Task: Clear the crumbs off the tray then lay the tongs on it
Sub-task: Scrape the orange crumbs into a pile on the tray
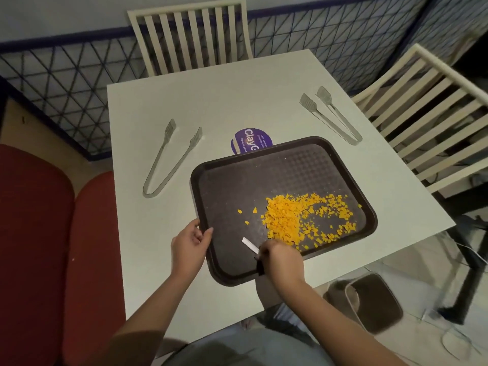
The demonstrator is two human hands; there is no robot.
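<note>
White table, textured tray, orange crumbs

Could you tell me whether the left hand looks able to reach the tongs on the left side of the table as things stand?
Probably yes. The left hand grips only the tray's left rim, and bare table lies between it and the left tongs; it would have to let go first.

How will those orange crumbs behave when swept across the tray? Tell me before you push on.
The orange crumbs look like thin, dry flakes, so probably light and apt to scatter; a few already lie apart from the heap. They would likely break smaller if pressed. The tray has a raised rim, which should stop them until tipped over it.
</note>
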